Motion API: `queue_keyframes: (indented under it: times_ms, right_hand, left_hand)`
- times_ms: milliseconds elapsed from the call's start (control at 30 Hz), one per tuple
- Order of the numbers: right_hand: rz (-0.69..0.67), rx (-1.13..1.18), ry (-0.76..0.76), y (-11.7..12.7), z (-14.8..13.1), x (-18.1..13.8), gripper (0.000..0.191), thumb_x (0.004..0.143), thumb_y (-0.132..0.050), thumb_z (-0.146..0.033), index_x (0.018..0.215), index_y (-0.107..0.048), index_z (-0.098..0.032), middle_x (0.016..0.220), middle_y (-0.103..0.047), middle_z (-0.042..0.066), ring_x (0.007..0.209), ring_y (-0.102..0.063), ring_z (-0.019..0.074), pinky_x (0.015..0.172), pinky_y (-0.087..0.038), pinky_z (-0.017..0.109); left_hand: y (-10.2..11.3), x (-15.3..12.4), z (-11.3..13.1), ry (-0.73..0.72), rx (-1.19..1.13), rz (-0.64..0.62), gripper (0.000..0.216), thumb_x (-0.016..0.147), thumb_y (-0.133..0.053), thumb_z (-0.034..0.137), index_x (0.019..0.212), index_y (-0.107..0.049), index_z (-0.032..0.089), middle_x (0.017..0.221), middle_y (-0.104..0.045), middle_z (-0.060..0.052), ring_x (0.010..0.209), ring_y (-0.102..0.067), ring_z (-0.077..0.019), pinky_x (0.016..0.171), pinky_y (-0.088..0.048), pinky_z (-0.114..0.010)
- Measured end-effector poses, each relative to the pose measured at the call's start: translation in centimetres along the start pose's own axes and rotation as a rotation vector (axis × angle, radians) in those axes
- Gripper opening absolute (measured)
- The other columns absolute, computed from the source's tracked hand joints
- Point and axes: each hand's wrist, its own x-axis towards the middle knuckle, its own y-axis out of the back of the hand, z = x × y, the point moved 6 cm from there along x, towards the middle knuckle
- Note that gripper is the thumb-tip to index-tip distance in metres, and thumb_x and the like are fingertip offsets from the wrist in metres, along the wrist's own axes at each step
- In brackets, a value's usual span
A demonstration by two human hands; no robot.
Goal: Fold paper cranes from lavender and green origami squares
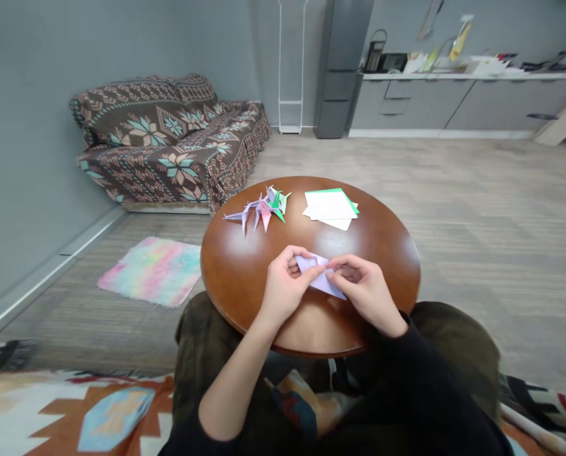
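Note:
A folded piece of lilac origami paper (325, 286) is held between my two hands, just above the near part of the round brown table (245, 278). My left hand (287, 275) grips its left side, with the thumb pressed on top and the fingers curled around the edge. My right hand (361, 285) pinches it from the right, thumb and forefinger close to the left thumb tip. Some of the paper is hidden behind the fingers. Folded paper cranes (264, 209) in lilac, pink and green stand clustered at the table's far left.
A stack of square paper sheets (330, 206), white on top with green showing, lies at the table's far right. My knees flank the table. Beyond it are a patterned sofa (169, 139), a pastel fluffy mat (152, 271) and a kitchen counter (454, 76).

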Motion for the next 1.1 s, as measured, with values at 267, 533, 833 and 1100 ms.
queue_keyframes:
  times_ms: [267, 533, 833, 1100]
  right_hand:
    - [-0.017, -0.032, -0.003, -0.7, -0.5, -0.1, 0.018, 0.083, -0.075, -0.029, 0.096, -0.071, -0.018, 0.072, -0.064, -0.001, 0.063, -0.057, 0.0134, 0.057, -0.040, 0.025]
    - [0.092, -0.042, -0.014, -1.3, 0.0, 0.3, 0.027, 0.086, -0.071, -0.043, 0.081, -0.070, -0.016, 0.081, -0.069, 0.005, 0.071, -0.061, 0.0175, 0.066, -0.047, 0.030]
    - [0.093, 0.009, 0.005, -1.3, 0.4, 0.6, 0.027, 0.082, -0.076, -0.044, 0.077, -0.072, -0.017, 0.090, -0.069, 0.005, 0.076, -0.063, 0.0181, 0.070, -0.049, 0.030]
    - [0.077, -0.038, 0.025, -1.3, 0.7, 0.6, 0.027, 0.081, -0.077, -0.044, 0.076, -0.070, -0.018, 0.095, -0.069, 0.007, 0.079, -0.065, 0.0192, 0.073, -0.053, 0.031]
  left_hand:
    - [0.7, 0.3, -1.4, 0.085, -0.093, 0.024, 0.031, 0.073, -0.084, 0.033, 0.090, -0.064, 0.016, 0.081, -0.076, -0.006, 0.068, -0.068, -0.0146, 0.064, -0.050, -0.023]
    - [0.6, 0.2, -0.9, 0.022, -0.110, 0.068, 0.036, 0.073, -0.082, 0.024, 0.094, -0.054, 0.019, 0.078, -0.076, -0.003, 0.066, -0.070, -0.0152, 0.065, -0.052, -0.024]
    - [1.0, 0.3, -2.0, 0.102, -0.239, 0.108, 0.063, 0.074, -0.085, 0.032, 0.127, -0.053, 0.019, 0.081, -0.077, -0.004, 0.066, -0.071, -0.0173, 0.066, -0.056, -0.028]
    - [1.0, 0.2, -2.7, 0.134, -0.233, 0.141, 0.026, 0.072, -0.084, 0.029, 0.086, -0.069, 0.014, 0.078, -0.075, -0.005, 0.065, -0.066, -0.0143, 0.065, -0.051, -0.025]
